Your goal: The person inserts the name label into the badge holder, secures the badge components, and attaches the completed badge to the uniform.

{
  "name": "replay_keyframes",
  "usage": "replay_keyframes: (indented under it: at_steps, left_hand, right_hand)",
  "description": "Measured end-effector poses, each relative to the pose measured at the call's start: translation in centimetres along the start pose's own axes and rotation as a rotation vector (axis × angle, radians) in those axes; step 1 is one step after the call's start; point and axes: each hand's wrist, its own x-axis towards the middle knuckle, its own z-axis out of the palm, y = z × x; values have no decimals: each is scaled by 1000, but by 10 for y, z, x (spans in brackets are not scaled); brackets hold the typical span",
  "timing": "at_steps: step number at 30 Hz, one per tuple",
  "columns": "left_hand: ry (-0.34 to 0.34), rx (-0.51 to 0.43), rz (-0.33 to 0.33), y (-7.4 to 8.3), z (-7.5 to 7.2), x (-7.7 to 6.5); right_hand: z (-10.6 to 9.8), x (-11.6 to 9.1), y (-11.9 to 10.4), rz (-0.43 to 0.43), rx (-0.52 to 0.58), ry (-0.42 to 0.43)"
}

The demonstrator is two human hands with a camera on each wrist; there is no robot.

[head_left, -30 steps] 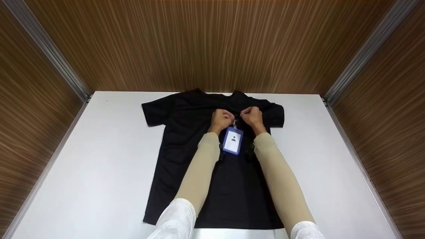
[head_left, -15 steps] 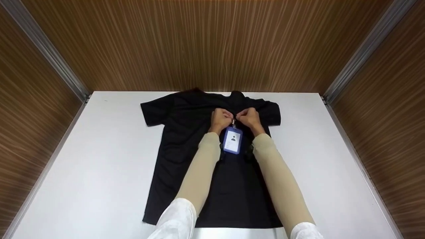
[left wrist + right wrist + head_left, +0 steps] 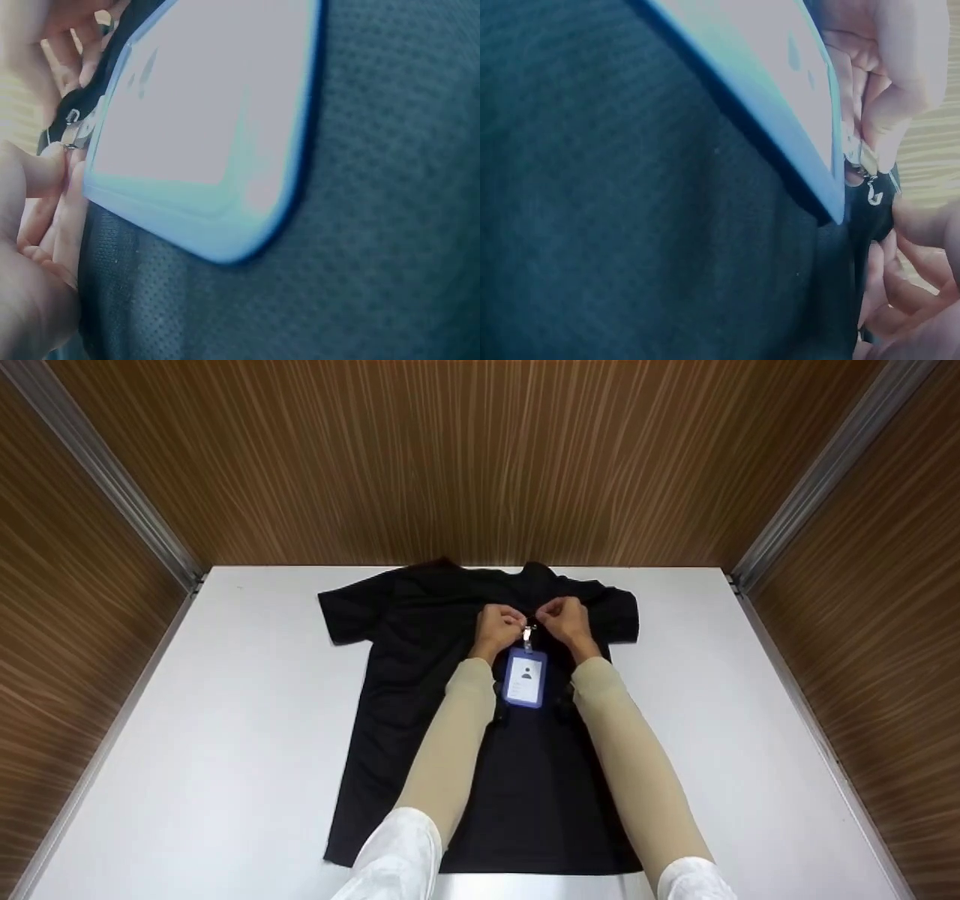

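Note:
A black T-shirt lies spread face up. On its chest is an ID badge in a blue holder, with a metal clip at its top. My left hand pinches this clip between thumb and fingers. A small hooked clasp and a thin pin needle show beside the clip in the right wrist view. Just past the needle, my right hand pinches a raised fold of the shirt; its thumb tip is right at the needle. The left wrist view shows the badge holder close up, clip gripped at its end.
The shirt rests on a white table. A wood-grain panel stands along the back, with more panels on both sides. Grey metal strips run up the rear corners.
The right hand moved in toward the left hand at the clip, then drew slightly up and away. The badge straightened a little; the left hand stayed almost in place.

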Motion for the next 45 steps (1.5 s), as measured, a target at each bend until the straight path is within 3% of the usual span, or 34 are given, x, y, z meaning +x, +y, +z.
replay_keyframes:
  at_steps: [3, 7, 15, 28, 33, 37, 40, 45]
  left_hand:
    - [-10, -69, -6, 0, 0, -1]
    - [12, -94, -15, 1, 1, -1]
    - [34, 10, -55, 3, 4, -1]
    - [99, 91, -64, 4, 3, -4]
    - [109, 89, -33, 2, 2, -4]
    - [77, 4, -12, 1, 2, -5]
    - [39, -112, -5, -1, 1, -5]
    - [5, -280, 39, -5, 0, -6]
  right_hand:
    - [-1, 1, 3, 23, 5, 13]
    - [-1, 4, 4, 18, 5, 12]
    - [3, -2, -1, 45, -10, 19]
    - [6, -8, -6, -58, -6, -40]
    - [6, -8, -6, -90, -15, -69]
    - [3, -9, -3, -25, 78, -89]
    - [1, -9, 0, 29, 134, -109]
    - [-1, -7, 2, 5, 85, -196]
